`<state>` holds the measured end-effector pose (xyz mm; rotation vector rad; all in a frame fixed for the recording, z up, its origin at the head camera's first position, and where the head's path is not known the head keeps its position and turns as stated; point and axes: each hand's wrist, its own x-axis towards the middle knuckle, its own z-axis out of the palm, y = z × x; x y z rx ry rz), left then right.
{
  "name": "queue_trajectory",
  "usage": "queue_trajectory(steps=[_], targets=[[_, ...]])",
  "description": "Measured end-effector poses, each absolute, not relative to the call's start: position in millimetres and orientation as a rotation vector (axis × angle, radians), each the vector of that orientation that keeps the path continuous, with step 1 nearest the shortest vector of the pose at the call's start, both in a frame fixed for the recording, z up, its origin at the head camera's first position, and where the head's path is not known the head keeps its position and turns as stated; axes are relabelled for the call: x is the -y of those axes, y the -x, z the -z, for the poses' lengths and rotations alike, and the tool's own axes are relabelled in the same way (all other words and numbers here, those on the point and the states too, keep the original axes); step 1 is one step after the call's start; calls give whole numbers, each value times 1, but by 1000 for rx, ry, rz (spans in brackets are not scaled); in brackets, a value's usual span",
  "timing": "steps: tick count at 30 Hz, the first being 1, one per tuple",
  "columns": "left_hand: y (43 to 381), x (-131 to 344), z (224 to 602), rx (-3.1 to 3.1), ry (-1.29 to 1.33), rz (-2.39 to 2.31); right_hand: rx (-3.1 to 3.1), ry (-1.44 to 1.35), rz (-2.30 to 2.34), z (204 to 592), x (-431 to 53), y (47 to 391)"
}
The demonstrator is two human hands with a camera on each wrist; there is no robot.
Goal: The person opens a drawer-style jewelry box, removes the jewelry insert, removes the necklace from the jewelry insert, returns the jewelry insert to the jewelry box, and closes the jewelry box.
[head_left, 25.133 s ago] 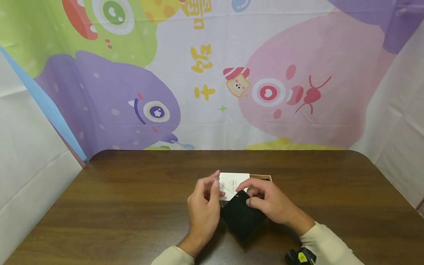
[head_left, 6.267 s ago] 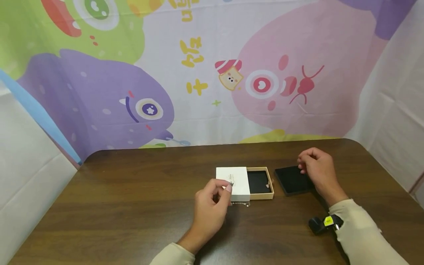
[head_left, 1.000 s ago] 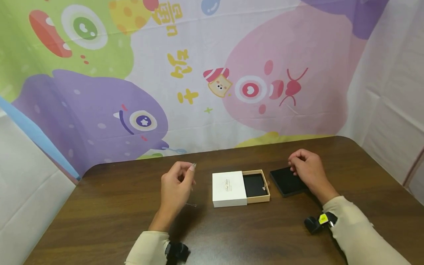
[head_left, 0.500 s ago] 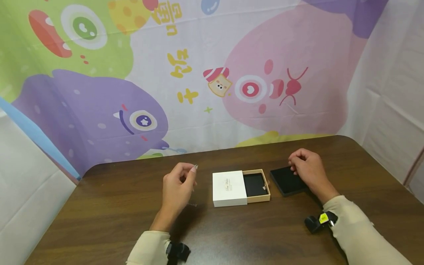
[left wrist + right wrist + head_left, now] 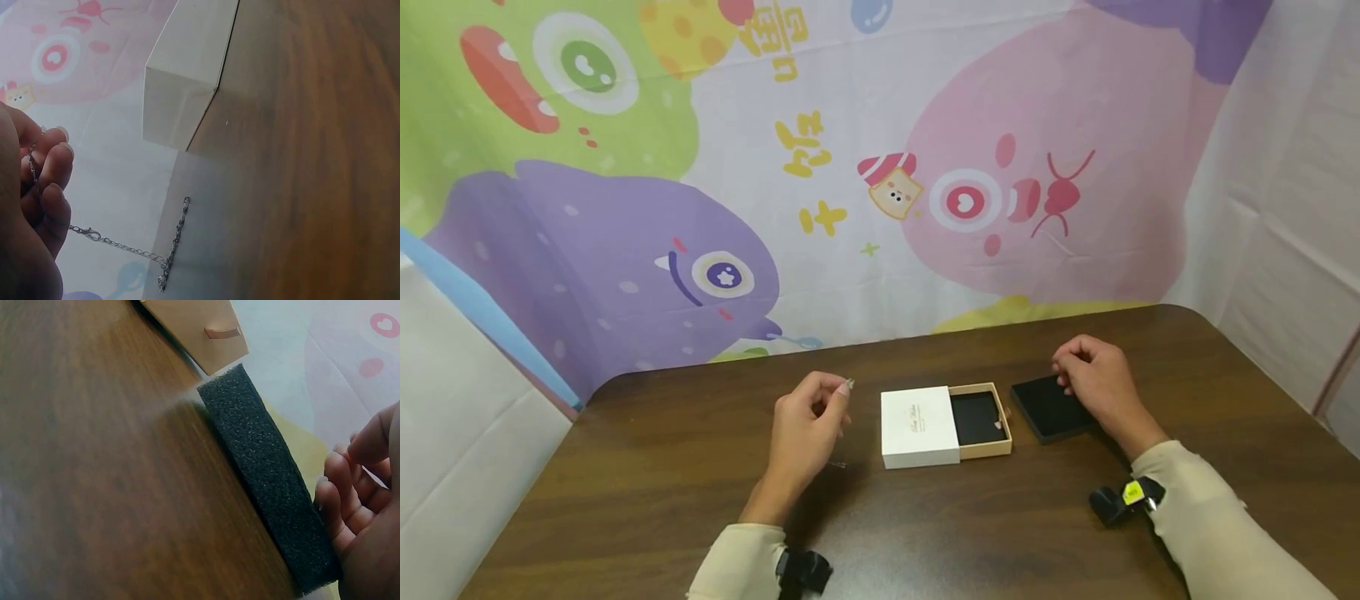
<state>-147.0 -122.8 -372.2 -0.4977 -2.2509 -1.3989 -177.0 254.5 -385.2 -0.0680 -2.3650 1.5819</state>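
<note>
My left hand (image 5: 805, 433) pinches a thin silver chain (image 5: 849, 383) between thumb and forefinger, left of a white jewellery box. In the left wrist view the chain (image 5: 119, 244) trails past the curled fingers, with a lobster clasp (image 5: 92, 234) along it, and its end touches the table. The white sleeve (image 5: 917, 425) of the box is partly slid off its tan drawer (image 5: 1004, 429), which has a black lining (image 5: 976, 418). A black foam pad (image 5: 1047, 410) lies right of the drawer. My right hand (image 5: 1101, 387) rests at the pad's right side, fingers loosely curled, holding nothing.
Everything stands on a brown wooden table (image 5: 940, 533). A cartoon-printed cloth (image 5: 850, 275) hangs behind its far edge, with white cloth at both sides. A small ribbon pull (image 5: 222, 332) sticks out from the drawer's end.
Earlier both hands were at the black pad with the chain. Since then the pad was laid down at the right, and my left hand moved left with the chain, drifting slightly right and down just now.
</note>
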Motion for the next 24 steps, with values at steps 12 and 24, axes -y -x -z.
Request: queue_trajectory(steps=[12,24], targets=[[146,125,372,2321,499,1403,2386,62,-1567,386,-254,175],[145,124,371,2406,464,1481,2371,68,-1571,387,-254,176]])
